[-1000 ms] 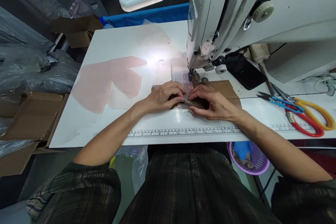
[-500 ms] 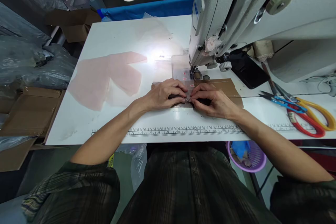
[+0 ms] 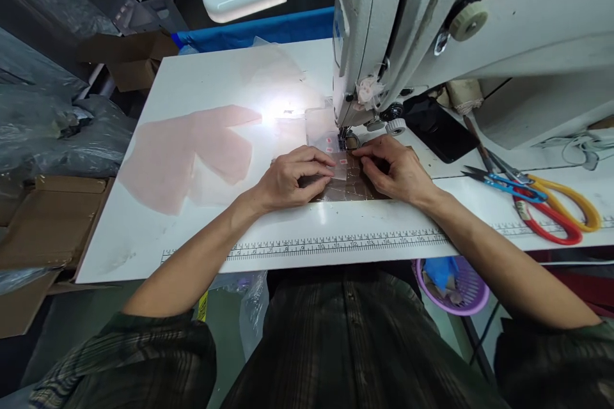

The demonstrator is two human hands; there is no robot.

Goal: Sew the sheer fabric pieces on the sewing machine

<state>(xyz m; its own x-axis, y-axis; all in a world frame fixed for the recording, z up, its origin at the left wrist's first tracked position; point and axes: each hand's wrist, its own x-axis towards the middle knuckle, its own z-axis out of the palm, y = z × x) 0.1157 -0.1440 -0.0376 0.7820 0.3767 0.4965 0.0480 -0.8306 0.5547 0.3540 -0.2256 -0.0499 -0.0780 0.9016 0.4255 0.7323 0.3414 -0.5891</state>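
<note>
My left hand (image 3: 296,177) rests on a small piece of sheer pale fabric (image 3: 339,169), its fingers stretched out and the thumb apart. Red-and-white marks show on the fabric close to the presser foot (image 3: 343,138) of the sewing machine (image 3: 367,45). Beneath the fabric lies a shiny brown sheet (image 3: 357,188), partly covered by both hands. To the right of the foot, my right hand (image 3: 399,169) has its index fingertip at the sheet's far edge, with the thumb spread away from it. No held object shows in either hand.
Sheer pink cut fabric (image 3: 192,147) lies on the white table (image 3: 115,243) at left. A ruler strip (image 3: 311,248) runs along the front edge. Scissors (image 3: 559,204), blue snips (image 3: 508,184) and a black phone (image 3: 444,128) lie at right. A purple basket (image 3: 474,294) stands below.
My right hand has moved away from the left, up beside the presser foot, and its fingers have spread. The left hand's fingers have straightened. The whole view has shifted slightly.
</note>
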